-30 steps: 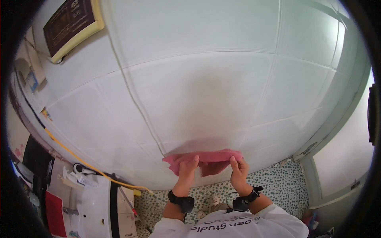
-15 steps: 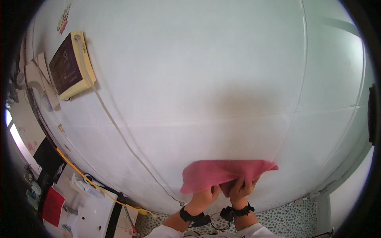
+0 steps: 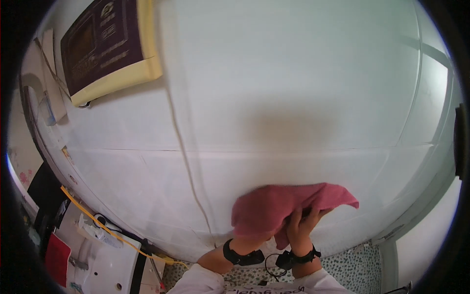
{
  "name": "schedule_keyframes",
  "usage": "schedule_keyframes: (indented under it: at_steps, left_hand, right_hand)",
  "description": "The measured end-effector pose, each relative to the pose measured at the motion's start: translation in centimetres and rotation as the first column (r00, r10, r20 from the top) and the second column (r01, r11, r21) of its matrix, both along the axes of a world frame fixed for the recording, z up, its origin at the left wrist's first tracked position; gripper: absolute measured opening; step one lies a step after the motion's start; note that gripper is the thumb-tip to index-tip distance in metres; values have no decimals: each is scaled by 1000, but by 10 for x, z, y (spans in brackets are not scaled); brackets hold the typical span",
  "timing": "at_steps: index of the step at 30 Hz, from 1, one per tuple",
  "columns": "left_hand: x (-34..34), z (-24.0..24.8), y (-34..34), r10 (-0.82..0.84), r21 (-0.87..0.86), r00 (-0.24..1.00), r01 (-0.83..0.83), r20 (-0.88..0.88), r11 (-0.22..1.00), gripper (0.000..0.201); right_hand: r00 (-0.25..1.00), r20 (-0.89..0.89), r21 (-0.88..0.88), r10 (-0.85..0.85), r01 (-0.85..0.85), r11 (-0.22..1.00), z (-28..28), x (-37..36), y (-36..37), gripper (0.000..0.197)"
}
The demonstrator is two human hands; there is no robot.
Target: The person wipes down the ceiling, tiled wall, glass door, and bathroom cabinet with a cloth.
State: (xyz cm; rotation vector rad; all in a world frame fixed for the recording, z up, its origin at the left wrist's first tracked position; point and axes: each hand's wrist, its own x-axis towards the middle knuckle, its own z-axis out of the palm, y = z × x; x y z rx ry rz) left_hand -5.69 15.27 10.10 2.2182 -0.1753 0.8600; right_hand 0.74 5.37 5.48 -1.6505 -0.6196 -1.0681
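Note:
A pink cloth (image 3: 271,208) hangs between my hands in front of the white wall. My right hand (image 3: 301,230) grips its right part from below, with the fingers bent into the fabric and the thumb side toward the middle. One corner of the cloth sticks out to the right past the fingers. Over my left hand (image 3: 254,243) the fabric is draped so that its fingers are hidden; only the wrist and the base of the hand show. Both wrists wear black straps with small dark devices.
A cream and dark purple box-like unit (image 3: 105,49) is on the wall at upper left, with a pale cord (image 3: 183,152) running down. A white sink (image 3: 110,264), a red cloth (image 3: 58,259) and a yellow hose (image 3: 93,213) are at lower left. Patterned floor (image 3: 350,264) shows below.
The cloth has shifted slightly up and right and now covers my left hand more. The view has moved closer to the wall, so the wall unit looks larger and higher.

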Motion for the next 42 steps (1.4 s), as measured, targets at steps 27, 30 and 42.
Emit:
schedule_keyframes:
  at_steps: [27,30,42]
  left_hand:
    - [-102,29,191,528,-47,693,-584,490,810,35]
    - [-122,25,205,557,55,756,-608,343,792,38]
    - [-52,29,96,431,279,835,-528,343,802,38]
  right_hand:
    - [833,542,-109,113,-64,992,104,-104,203,22]
    - [848,517,-69,121,-99,993,106,-108,208,25]
    - [872,488,47,-41,20,999,123,-51,97,26]
